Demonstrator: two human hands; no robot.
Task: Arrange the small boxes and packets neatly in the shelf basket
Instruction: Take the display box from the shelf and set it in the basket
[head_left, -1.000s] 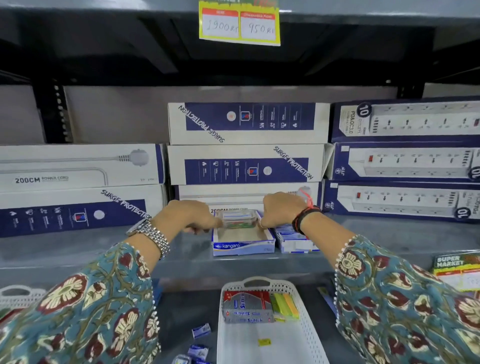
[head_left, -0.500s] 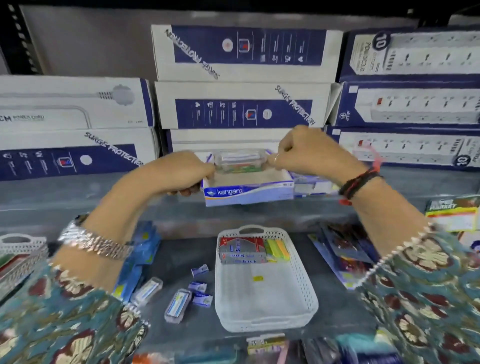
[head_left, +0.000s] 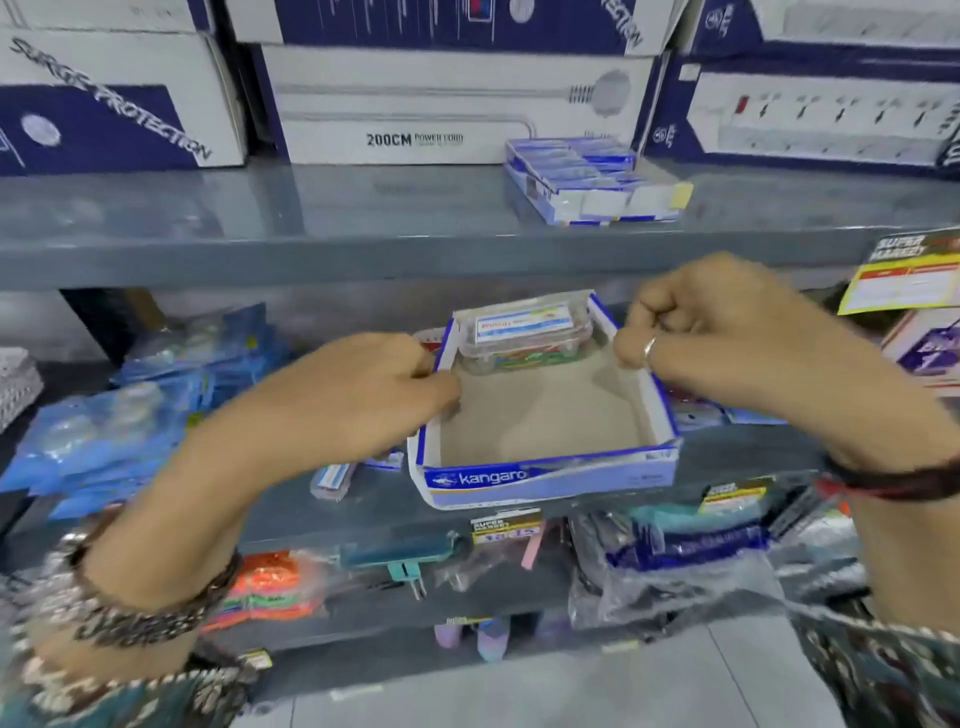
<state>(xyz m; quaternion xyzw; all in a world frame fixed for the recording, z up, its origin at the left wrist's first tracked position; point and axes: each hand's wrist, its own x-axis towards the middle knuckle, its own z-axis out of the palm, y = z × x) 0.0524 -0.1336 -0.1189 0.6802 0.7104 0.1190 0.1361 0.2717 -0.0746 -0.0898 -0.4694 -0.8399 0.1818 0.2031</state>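
An open blue-and-white Kangaro carton tray (head_left: 545, 480) is held in the air in front of the lower shelf. My left hand (head_left: 363, 384) pinches its left wall and my right hand (head_left: 711, 332) pinches its right wall. Inside, at the far end, lies a small clear plastic box (head_left: 524, 335) with a white label and coloured contents. The rest of the tray floor is bare. The white shelf basket is hidden behind the tray and my hands. A small blue-and-white packet (head_left: 332, 478) lies on the lower shelf just left of the tray.
A second tray of small blue boxes (head_left: 592, 179) sits on the upper shelf (head_left: 260, 223), in front of stacked power-strip cartons (head_left: 447, 109). Blue blister packs (head_left: 130, 410) are piled at the lower left. Bagged goods (head_left: 675, 571) and orange packets (head_left: 265, 587) hang below.
Both hands have lifted the Kangaro tray off the upper shelf and brought it down and toward me, in front of the lower shelf. The view has tilted downward, and the basket is now covered.
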